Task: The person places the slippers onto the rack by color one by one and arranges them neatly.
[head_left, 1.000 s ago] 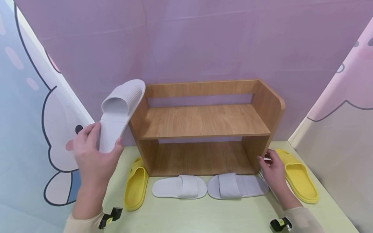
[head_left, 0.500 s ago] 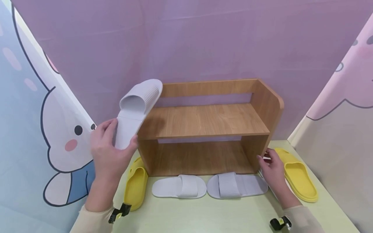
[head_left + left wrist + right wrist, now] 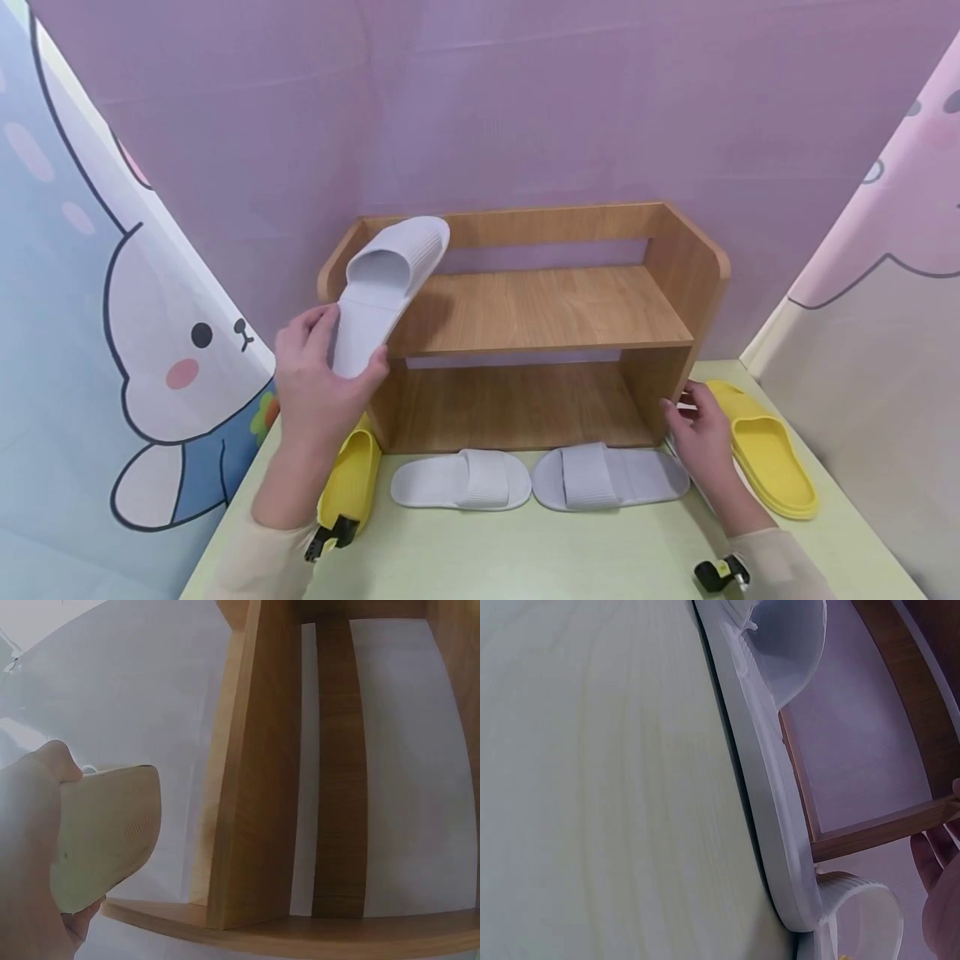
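My left hand grips a white slide slipper by its heel end, thumb on one edge and fingers on the other. The slipper is raised and tilted, its toe overlapping the left part of the two-tier wooden shelf in the head view. From the left wrist, the slipper's pale sole shows beside the shelf's side panel. My right hand pinches the front edge of the shelf's right side panel low down, thumb inside and fingers outside.
A white slipper and a greyish slipper lie end to end before the shelf. Yellow clogs stand at its left and right. Another white slipper lies beneath my right hand. A purple backdrop hangs behind.
My left hand has carried the white slipper rightward, from beside the shelf to in front of its left upper tier, and slightly down in the last half second. The right hand stays put.
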Tool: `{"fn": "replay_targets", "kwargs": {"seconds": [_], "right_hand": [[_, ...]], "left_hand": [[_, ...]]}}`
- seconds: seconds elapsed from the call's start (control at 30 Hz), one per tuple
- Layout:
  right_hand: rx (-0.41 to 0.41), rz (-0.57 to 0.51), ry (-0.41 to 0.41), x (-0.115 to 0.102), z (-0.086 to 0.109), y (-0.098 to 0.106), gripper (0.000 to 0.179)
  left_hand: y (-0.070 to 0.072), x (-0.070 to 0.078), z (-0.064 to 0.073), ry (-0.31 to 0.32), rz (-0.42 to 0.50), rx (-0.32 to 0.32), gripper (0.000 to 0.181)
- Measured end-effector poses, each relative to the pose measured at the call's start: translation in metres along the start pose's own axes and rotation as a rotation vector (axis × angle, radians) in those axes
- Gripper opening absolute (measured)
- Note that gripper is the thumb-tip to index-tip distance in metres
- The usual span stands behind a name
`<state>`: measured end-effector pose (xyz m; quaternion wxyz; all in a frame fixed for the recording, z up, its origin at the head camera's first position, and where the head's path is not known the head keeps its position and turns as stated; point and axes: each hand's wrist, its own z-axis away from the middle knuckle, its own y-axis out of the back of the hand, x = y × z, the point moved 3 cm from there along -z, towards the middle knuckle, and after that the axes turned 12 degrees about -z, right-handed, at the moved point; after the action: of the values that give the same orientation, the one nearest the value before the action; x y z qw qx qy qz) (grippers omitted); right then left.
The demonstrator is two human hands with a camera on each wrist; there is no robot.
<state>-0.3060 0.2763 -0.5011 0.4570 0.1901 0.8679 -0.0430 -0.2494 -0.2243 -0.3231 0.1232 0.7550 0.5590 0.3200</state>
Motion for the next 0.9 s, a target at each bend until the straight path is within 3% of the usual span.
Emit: {"fn": "replay_targets", "kwargs": {"seconds": [0.33, 0.57, 0.8, 0.9], "right_hand": [[0.010, 0.044, -0.029, 0.035, -0.003, 0.004, 0.037], [-0.005, 0.034, -0.036, 0.037, -0.003, 0.005, 0.039], [-0.001, 0.028, -0.028, 0.020, -0.001, 0.003, 0.037], [-0.001, 0.041, -0.034, 0.032, -0.002, 0.004, 0.039]], "left_hand": [[-0.015, 0.005, 0.001, 0.037, -0.042, -0.068, 0.084], [-0.018, 0.011, 0.004, 0.103, -0.090, -0.138, 0.083], [-0.024, 0.015, 0.009, 0.108, -0.149, -0.163, 0.086], [-0.028, 0.016, 0.010, 0.115, -0.167, -0.173, 0.086]]}}
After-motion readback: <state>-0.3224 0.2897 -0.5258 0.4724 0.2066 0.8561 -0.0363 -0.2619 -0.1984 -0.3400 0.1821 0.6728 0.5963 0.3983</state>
